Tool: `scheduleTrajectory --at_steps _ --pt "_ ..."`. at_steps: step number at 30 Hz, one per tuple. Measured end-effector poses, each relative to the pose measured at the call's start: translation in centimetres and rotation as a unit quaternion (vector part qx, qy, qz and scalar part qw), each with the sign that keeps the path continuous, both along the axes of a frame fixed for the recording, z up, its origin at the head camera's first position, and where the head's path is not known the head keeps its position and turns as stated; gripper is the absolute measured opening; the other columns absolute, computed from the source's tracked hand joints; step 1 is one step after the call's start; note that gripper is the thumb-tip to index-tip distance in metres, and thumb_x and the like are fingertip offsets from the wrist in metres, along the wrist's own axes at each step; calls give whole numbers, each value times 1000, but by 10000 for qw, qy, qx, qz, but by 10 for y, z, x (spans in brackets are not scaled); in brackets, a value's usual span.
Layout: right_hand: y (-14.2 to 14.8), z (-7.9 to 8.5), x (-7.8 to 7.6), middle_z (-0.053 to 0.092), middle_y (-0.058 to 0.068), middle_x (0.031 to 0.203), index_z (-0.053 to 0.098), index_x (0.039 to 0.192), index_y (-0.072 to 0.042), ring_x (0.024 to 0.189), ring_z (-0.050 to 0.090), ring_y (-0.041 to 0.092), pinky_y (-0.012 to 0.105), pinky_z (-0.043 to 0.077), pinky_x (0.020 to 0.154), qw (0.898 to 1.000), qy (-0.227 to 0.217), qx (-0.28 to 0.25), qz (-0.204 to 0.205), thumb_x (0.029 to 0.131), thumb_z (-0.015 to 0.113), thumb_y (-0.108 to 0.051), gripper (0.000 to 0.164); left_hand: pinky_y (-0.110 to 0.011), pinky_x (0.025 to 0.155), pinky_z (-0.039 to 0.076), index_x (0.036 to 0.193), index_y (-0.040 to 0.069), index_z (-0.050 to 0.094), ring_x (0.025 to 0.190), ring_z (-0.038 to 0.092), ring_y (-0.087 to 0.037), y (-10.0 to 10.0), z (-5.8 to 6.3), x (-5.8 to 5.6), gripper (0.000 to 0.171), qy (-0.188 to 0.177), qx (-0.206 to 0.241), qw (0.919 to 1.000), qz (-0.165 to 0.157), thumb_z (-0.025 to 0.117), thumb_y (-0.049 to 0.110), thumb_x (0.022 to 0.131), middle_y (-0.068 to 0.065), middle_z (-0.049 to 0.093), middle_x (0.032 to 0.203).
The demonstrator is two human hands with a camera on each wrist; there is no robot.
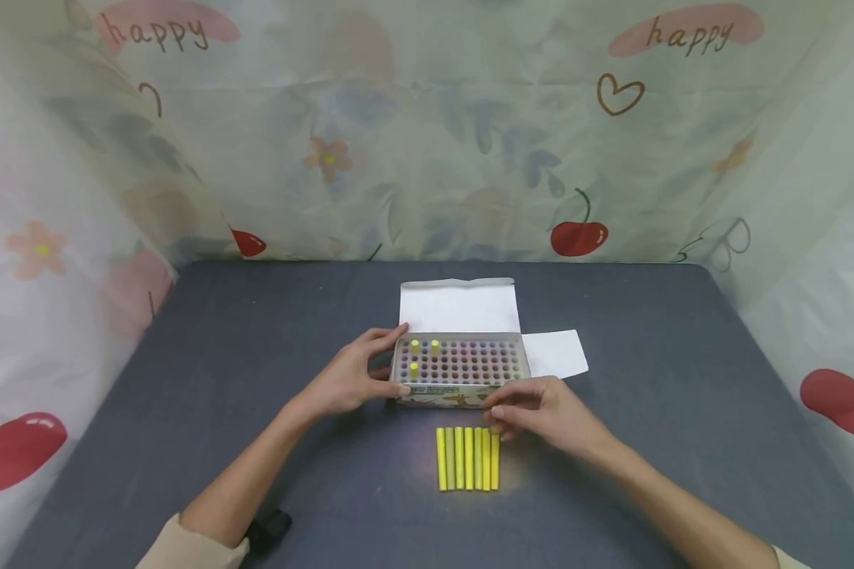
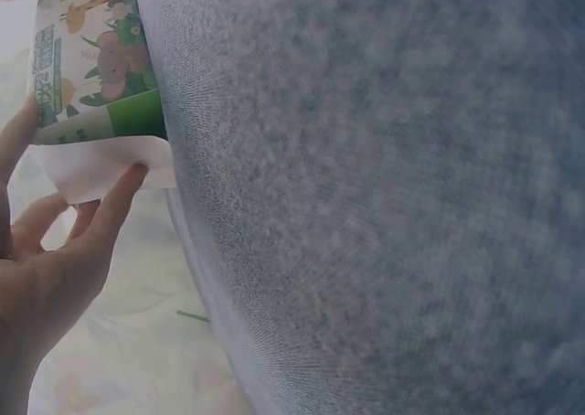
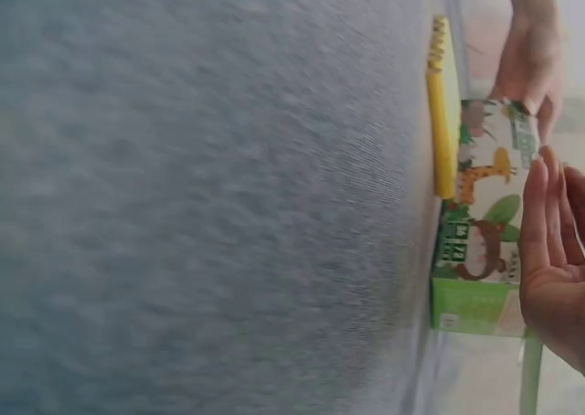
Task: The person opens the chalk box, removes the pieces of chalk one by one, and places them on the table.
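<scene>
A printed chalk box (image 1: 444, 400) stands in the middle of the table, its inner tray full of round holes. Three yellow chalk ends (image 1: 414, 369) stick up at the tray's left side. My left hand (image 1: 352, 375) grips the box's left end, thumb at the front corner and index finger at the back corner. In the left wrist view, fingers lie against a white end flap (image 2: 101, 164). My right hand (image 1: 551, 411) hovers by the box's front right, fingers loosely extended and holding nothing visible. Below it, several yellow chalk sticks (image 1: 469, 458) lie side by side in a row.
The box's white lid (image 1: 459, 307) is folded back behind it, and a white side flap (image 1: 557, 353) spreads to the right. A dark object (image 1: 273, 525) lies beside the left sleeve. Printed curtains (image 1: 427, 158) surround the dark grey table (image 1: 648, 340).
</scene>
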State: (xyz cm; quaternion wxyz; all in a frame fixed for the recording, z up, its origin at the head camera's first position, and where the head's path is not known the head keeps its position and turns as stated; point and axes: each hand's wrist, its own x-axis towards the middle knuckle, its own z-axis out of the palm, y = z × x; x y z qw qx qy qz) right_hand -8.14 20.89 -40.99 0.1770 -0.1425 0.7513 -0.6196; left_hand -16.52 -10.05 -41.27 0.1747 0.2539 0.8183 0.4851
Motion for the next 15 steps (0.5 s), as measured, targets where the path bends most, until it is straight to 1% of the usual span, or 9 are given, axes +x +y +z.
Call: scheduleTrajectory --at_steps 5,7,11,15 --pt "-3 8 -7 69 31 100 68 109 10 80 71 36 52 61 73 9999 153 -7 70 95 67 -5 20 -40 98 54 158 21 30 132 47 -37 0 1 1 92 -13 29 10000 11 82 11 82 -17 36 146" --pt "-5 11 -9 68 32 101 68 110 10 81 72 36 52 61 74 9998 179 -6 56 95 66 -4 20 -40 98 54 158 21 30 132 47 -37 1 2 1 93 -20 25 10000 30 83 11 82 -16 36 146" --pt "-10 17 -16 69 28 100 69 111 8 83 72 33 50 61 75 9995 300 138 -3 94 67 -4 21 -40 99 54 158 22 30 133 46 -36 1 2 1 93 -24 34 10000 41 83 11 82 -16 36 147" --pt "-13 22 -21 70 19 100 69 112 6 84 71 25 48 62 74 9983 472 325 -123 93 69 -5 22 -42 99 54 158 21 30 133 46 -37 1 0 1 92 -24 84 10000 8 82 10 83 -16 36 146"
